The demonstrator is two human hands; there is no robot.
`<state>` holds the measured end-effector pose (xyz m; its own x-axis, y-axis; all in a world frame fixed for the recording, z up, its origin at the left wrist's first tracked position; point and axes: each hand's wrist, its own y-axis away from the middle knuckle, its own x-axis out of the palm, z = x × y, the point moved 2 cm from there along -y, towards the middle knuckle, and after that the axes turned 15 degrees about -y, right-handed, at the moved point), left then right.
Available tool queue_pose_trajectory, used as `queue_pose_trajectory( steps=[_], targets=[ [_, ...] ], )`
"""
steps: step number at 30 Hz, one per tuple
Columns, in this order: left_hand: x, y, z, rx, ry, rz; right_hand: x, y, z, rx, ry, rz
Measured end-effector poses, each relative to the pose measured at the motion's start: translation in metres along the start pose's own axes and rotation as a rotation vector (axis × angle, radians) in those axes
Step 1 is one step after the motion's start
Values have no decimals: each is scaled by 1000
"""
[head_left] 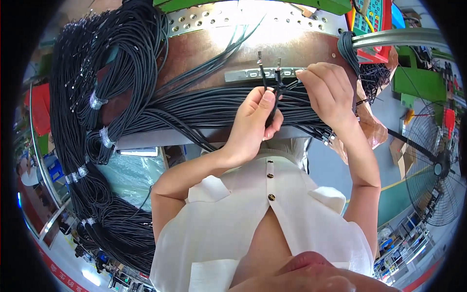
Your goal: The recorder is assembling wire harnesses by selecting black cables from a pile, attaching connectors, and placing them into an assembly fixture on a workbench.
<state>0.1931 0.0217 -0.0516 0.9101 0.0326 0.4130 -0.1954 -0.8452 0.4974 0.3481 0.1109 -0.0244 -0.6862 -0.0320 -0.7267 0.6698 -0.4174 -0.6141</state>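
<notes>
My left hand [254, 116] is closed around a few black cables [264, 78], thumb on top. Two cable ends with metal terminals [260, 60] stick up beyond its fingers. To its right, my right hand [332, 95] is raised with thumb and fingertips pinched together. A thin black cable seems to run from the left hand's bunch to those fingertips; its end is hidden by them. Just beyond the hands lies a metal strip with cutouts [237, 76]. A thick row of black cables [199, 106] stretches across the bench beneath both hands.
Large coiled cable bundles [131, 53] hang over the bench's left side, tied with clear wrap [97, 101]. A perforated metal plate [204, 18] and green machine part [262, 6] edge the back. At right are a metal rail [399, 39], brown paper [372, 129] and a fan [440, 163].
</notes>
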Motion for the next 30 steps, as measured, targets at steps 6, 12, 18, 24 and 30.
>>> queue_pose_trajectory(
  steps=[6,12,18,24,30],
  targets=[
    [-3,-3,-4,47,100,-60,4,-11,12,-49,51,78],
    [-12,-1,-14,-26,89,55,12,-13,9,-75,107,32],
    [-24,14,-10,-129,39,174,23,-16,5,-40,37,14],
    [-47,24,-19,274,96,-185,47,-29,8,295,-357,-89],
    [-40,21,-21,77,135,-38,58,-32,10,348,-473,75]
  ],
)
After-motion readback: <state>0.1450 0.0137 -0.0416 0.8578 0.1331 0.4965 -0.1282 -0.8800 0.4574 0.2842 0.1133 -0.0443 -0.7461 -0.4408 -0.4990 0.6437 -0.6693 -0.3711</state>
